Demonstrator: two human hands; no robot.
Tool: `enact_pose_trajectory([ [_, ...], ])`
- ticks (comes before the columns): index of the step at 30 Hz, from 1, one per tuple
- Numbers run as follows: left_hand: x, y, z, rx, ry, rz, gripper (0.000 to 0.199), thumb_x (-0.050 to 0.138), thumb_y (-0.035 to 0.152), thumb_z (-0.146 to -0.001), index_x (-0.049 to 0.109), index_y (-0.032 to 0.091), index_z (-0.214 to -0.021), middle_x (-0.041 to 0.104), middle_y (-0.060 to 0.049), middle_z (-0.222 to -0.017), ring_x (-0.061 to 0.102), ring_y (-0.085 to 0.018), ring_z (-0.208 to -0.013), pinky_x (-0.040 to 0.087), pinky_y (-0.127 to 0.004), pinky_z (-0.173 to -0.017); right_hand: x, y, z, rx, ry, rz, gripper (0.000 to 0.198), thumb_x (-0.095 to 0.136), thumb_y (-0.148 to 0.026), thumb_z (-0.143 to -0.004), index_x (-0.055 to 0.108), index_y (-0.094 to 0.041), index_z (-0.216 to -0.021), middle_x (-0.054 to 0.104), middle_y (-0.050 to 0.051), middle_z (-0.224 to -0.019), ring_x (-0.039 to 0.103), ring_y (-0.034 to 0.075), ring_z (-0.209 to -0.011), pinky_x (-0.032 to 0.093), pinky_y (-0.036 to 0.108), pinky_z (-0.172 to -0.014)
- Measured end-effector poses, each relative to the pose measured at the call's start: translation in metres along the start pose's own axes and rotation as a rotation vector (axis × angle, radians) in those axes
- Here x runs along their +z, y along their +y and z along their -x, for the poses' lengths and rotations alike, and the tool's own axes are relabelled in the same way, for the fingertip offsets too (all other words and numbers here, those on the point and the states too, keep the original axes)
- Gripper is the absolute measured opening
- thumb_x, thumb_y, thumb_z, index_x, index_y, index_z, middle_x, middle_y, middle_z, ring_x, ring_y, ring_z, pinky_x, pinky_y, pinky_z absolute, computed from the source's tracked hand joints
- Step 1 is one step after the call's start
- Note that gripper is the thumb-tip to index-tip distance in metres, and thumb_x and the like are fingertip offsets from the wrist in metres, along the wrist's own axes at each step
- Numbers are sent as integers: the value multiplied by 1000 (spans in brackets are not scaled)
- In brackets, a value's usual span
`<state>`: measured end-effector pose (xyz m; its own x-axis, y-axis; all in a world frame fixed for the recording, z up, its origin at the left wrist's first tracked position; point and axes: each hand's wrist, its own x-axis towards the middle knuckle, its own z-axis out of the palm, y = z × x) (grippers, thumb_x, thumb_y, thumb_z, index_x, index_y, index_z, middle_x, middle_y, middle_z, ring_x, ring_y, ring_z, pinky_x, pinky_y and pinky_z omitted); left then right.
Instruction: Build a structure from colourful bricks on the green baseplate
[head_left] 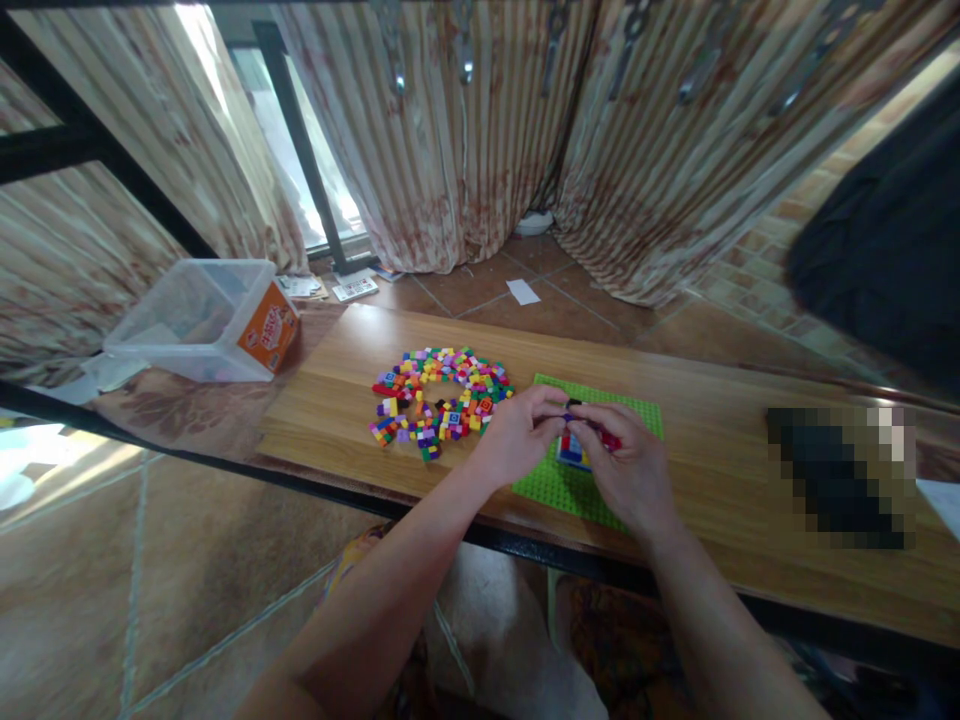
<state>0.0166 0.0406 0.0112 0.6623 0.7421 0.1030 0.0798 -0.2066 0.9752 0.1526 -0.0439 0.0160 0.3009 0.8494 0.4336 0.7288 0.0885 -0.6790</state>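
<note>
My left hand (519,437) and my right hand (628,462) meet above a green studded baseplate (551,488). Fingertips of both hands are closed around small dark toy bricks (568,417), which look black and purple; how they join is hidden. Under my right hand sits a small build of blue, white and red bricks (573,452) on the plate, and a red brick (611,440) shows beside its fingers. My right hand covers part of this build. Left of my left hand, a large heap of loose colourful bricks (457,365) lies spread in a rough ring.
The wooden table (720,470) runs across the view. At its left end stands a clear plastic bin (187,350) with an orange label. A dark pixelated object (836,480) lies to the right. Curtains (450,150) hang behind, and hooks dangle overhead.
</note>
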Motion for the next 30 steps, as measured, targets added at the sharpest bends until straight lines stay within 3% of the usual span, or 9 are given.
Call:
enact_pose_trajectory([
  [7,7,0,1,35,47,-55,25,54,14,-89,57,18,-113,76,-6,-99,72,-16,-90,55,-30,-87,-2,0,-1,-12,8,60,21,54,-37,-92,70,-23,-93,69,7,-98,63,23,-97,49,41,-89],
  [14,4,-3,2,17,151,-227,21,55,13,-87,62,16,-107,75,-7,-97,71,-17,-88,55,-31,-84,-24,34,-4,-93,-7,166,18,57,-35,-90,70,-23,-89,66,7,-99,61,23,-96,49,42,-88],
  [19,7,-5,2,-40,101,-341,22,60,20,-85,63,17,-106,75,-5,-98,69,-18,-86,55,-32,-82,-24,43,-1,-150,-60,237,17,59,-32,-89,72,-22,-88,65,8,-101,59,25,-97,48,44,-88],
  [30,13,-6,5,-69,12,-345,27,63,22,-83,65,17,-109,74,-6,-101,69,-18,-87,55,-30,-80,-14,43,-5,37,5,139,15,66,-37,-81,72,-23,-78,66,6,-99,61,24,-95,46,45,-92],
])
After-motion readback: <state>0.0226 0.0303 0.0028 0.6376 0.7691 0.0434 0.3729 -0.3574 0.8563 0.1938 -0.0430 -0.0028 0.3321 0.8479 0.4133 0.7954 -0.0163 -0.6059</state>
